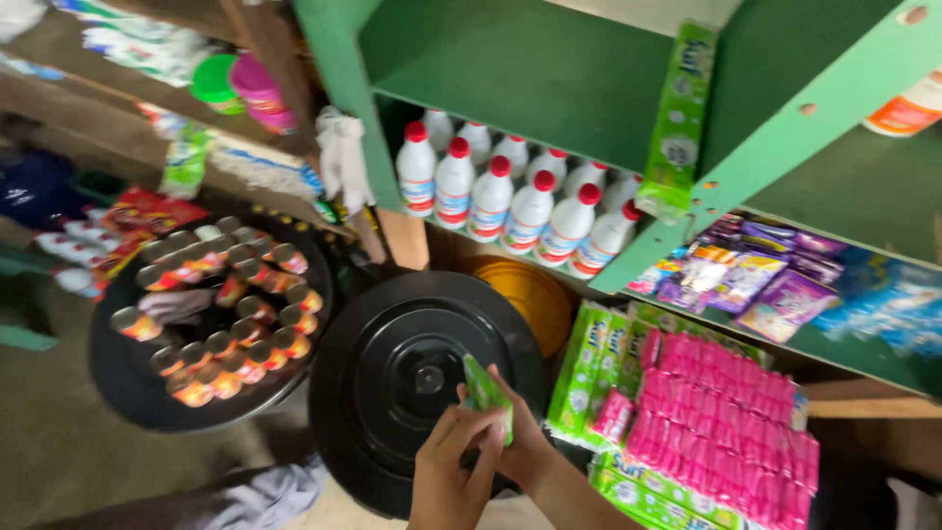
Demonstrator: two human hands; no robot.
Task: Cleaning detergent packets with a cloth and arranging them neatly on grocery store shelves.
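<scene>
Head view: both hands meet low in the middle, over a black lid (392,373) that caps a round drum. The left hand (446,471) and right hand (520,442) together pinch a small green sachet (486,391), fingers closed on its lower end so that the packet stands up tilted between them, above the lid's right part. Holding it by one end leaves most of the packet free and in sight.

Just right of the hands lies a heap of pink sachets (721,412) in strips, resting on green packs (589,363) of the same colour as the held sachet; the stock sits within arm's reach. Left of the lid stands a black tray (118,383) filled with small tins laid in rows, so that their ends show.

Behind, a green shelf (510,69) carries white bottles (510,196) with red caps, upright and packed in close rows facing outward. A long green strip (677,118) hangs down the shelf's slanted post. On the lower shelf to the right, purple packets (756,280) lie flat and overlapping. An orange bowl (535,294) sits tucked under the shelf behind the lid. The picture is motion-blurred, so finer detail cannot be told.
</scene>
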